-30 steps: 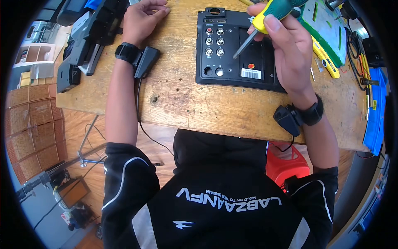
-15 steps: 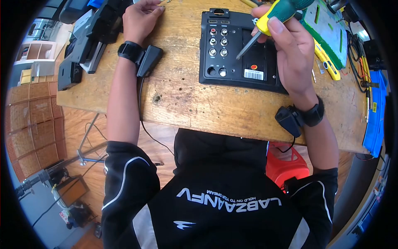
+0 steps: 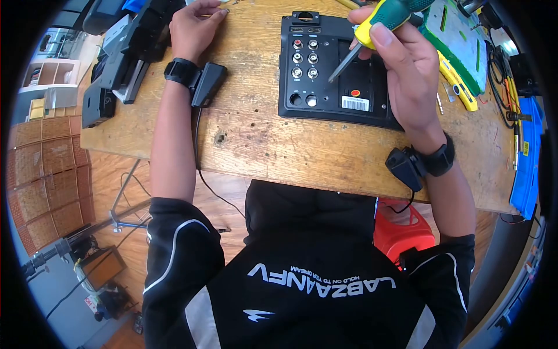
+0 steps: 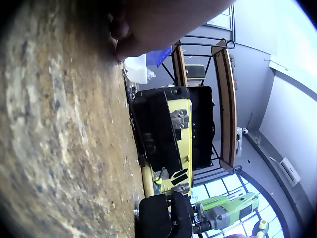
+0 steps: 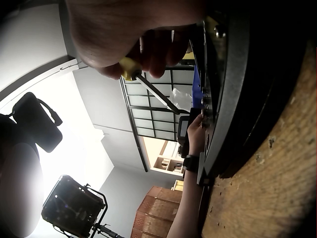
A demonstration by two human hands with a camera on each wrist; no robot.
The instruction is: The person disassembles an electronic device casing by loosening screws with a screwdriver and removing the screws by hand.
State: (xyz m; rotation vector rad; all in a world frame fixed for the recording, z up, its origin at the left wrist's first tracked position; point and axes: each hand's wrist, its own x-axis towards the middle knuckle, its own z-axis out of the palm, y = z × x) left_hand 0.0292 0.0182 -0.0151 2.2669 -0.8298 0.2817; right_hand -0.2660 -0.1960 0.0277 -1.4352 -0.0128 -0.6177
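While the fingers of the right hand [image 3: 415, 84] grasp a screwdriver [image 3: 366, 34], its tip [image 3: 332, 79] hovers above a black panel [image 3: 328, 63] lying connectors [image 3: 313, 58] upward on the bench [image 3: 244, 96], presumably for access. Whether the left hand [image 3: 193, 32], well apart, pinches anything cannot be told.

Site type: workshop. Indicators: a pitted wooden bench [image 3: 256, 136]; a socket panel [image 3: 325, 92] and a cutter [image 3: 459, 85] on the bench; a screwdriver [image 3: 364, 36] above it; a rack [image 4: 228, 109] beyond it.

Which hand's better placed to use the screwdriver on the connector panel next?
Right, I'd say: the right hand grips the screwdriver, tip over the connector panel. The left hand sits apart from the panel.
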